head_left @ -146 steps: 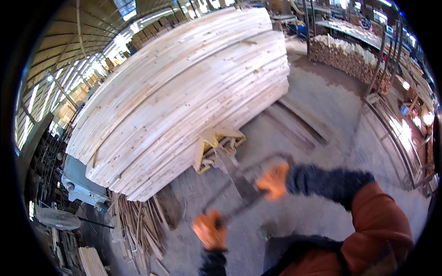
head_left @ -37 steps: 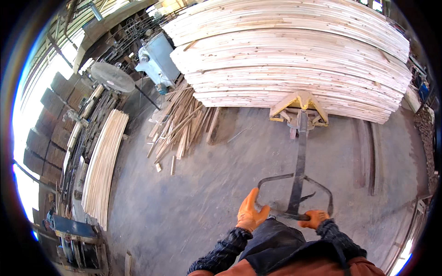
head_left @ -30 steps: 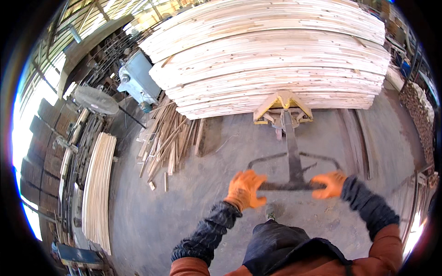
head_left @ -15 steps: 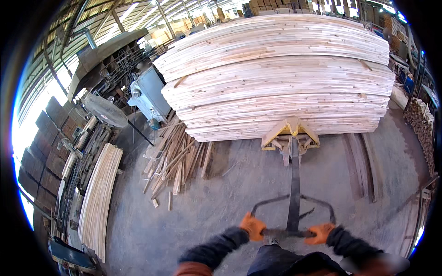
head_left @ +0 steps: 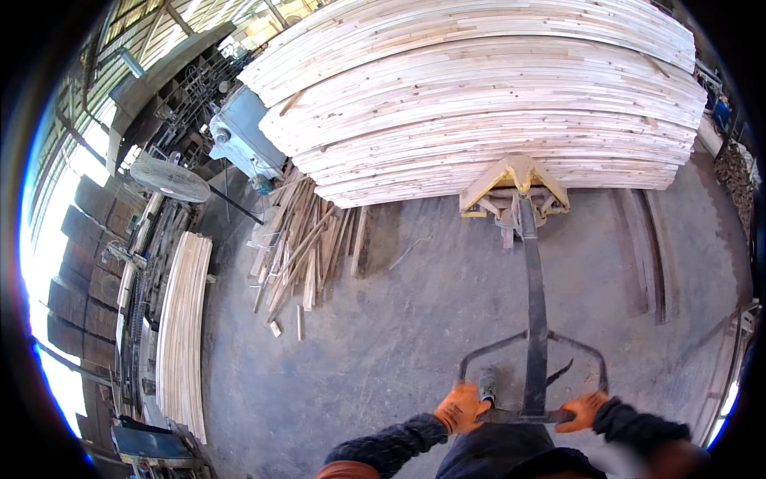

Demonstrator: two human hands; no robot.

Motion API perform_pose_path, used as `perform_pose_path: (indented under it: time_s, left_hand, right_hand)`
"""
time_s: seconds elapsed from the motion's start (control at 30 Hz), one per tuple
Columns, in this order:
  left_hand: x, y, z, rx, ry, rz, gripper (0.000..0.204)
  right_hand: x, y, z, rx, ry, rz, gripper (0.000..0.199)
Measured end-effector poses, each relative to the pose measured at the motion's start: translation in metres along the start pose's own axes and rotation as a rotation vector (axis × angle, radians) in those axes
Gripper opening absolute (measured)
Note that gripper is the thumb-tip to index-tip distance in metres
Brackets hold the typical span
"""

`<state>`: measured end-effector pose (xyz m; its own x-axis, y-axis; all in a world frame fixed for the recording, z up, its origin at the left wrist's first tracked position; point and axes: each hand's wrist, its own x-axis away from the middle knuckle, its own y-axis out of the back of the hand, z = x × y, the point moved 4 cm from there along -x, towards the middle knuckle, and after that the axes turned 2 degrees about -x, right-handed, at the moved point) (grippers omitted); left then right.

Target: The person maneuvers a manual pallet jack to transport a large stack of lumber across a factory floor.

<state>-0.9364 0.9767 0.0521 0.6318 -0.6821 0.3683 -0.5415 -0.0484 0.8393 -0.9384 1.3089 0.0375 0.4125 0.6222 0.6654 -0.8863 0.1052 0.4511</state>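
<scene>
Bright orange gloves (head_left: 584, 411) cover the hands (head_left: 461, 409), with dark grey sleeves (head_left: 391, 444) turning rust-brown higher up. The handle (head_left: 535, 319) is dull black, the pallet jack frame (head_left: 488, 185) worn yellow. Creamy white, faintly pinkish boards (head_left: 479, 80) carry fine long streaks and brown knot specks. Scrap strips (head_left: 309, 239) show tan and brown, the long planks (head_left: 183, 327) pale straw with lengthwise stripes, the cabinet (head_left: 243, 132) light blue, the floor (head_left: 383, 335) mottled grey
</scene>
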Motion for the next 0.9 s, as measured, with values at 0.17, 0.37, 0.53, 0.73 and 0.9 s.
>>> perform_pose_path:
  time_s: [0.17,0.37,0.53,0.73,0.9]
  left_hand:
    - [-0.005,-0.098,0.032,-0.035,0.069,0.285,0.039]
    - [0.005,0.127,0.018,0.016,-0.027,-0.174,0.039]
    - [-0.022,0.202,0.003,0.089,-0.089,-0.128,0.045]
    - [0.009,0.067,0.017,-0.009,-0.066,0.064,0.043]
    - [0.003,-0.141,0.032,-0.061,0.069,0.242,0.041]
  right_hand:
    - [-0.053,-0.059,-0.004,0.012,-0.114,0.087,0.078]
    - [0.033,0.122,0.075,0.074,0.091,-0.275,0.068]
    - [0.071,0.196,0.099,0.047,0.146,-0.309,0.061]
    - [0.012,0.059,0.068,0.041,0.094,-0.191,0.077]
    - [-0.081,-0.084,-0.007,0.010,-0.121,0.029,0.069]
